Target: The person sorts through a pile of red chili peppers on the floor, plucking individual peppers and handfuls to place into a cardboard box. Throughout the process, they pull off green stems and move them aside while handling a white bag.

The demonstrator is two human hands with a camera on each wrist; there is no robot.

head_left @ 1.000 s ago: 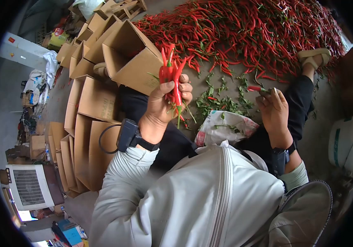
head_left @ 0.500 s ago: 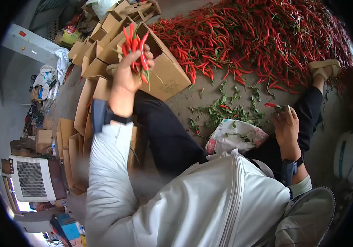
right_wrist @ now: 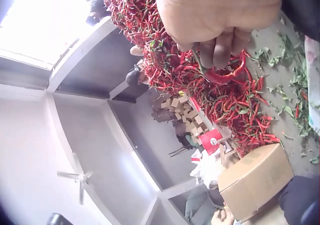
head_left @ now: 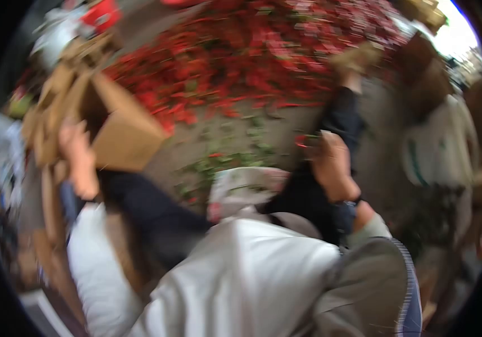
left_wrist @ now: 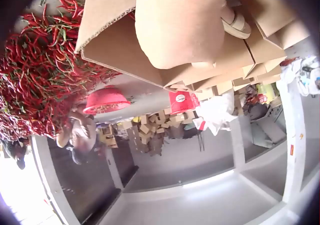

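Note:
My left hand (head_left: 79,154) is at the open cardboard box (head_left: 127,139), blurred, with no red showing among its fingers in the head view. In the left wrist view the heel of that hand (left_wrist: 180,27) covers part of the box's opening, and its fingers are hidden. Over by the right knee, my right hand (head_left: 331,165) pinches a single red chili pepper (right_wrist: 227,77). The right wrist view shows that pepper curving out from under the fingertips, with the heap of chili peppers (head_left: 213,73) behind it.
Loose green leaves (head_left: 224,163) lie on the floor between the legs, beside a white printed sack (head_left: 232,185). More cardboard boxes (head_left: 44,132) stand on the left. A red basin (left_wrist: 106,100) sits past the heap, near another person (left_wrist: 82,135).
My left hand has swung left and down to the box; the chili peppers it gripped are out of sight. The head view has turned. My right hand still pinches one pepper.

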